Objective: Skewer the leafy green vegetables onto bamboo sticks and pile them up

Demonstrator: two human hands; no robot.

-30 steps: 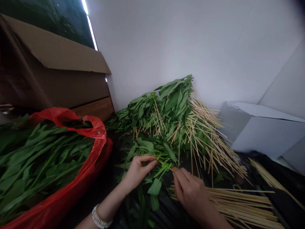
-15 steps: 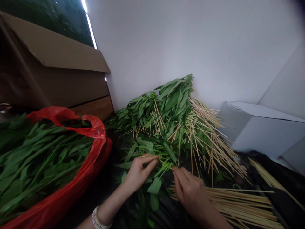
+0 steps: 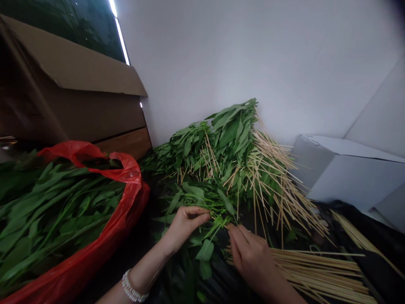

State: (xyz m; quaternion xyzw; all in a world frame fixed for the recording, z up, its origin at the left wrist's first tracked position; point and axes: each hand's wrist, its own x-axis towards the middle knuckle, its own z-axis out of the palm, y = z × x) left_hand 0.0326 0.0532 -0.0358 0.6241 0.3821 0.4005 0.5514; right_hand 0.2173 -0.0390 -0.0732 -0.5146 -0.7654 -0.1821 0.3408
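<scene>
A small bunch of leafy green stems (image 3: 218, 221) lies between my hands, over more loose leaves. My left hand (image 3: 186, 223) pinches thumb against fingers at the bunch's left side, on what looks like a thin tan strip, mostly hidden by the fingertips. At the right of the cut stem ends, my right hand (image 3: 249, 251) is closed on a tan strip whose tip barely shows. Behind the hands is a heap of tied leafy bunches (image 3: 232, 131), with long tan strips (image 3: 272, 169) sticking out of them.
A red plastic bag (image 3: 134, 181) full of long leafy greens (image 3: 63, 211) stands at left. A cardboard box (image 3: 79, 80) rises behind it. Loose tan strips (image 3: 322, 270) lie at right on black plastic. A white box (image 3: 348, 173) sits against the wall (image 3: 253, 55).
Both hands stay almost in place at the bunch. The left fingertips have dropped slightly, and the right hand has shifted a little left and down.
</scene>
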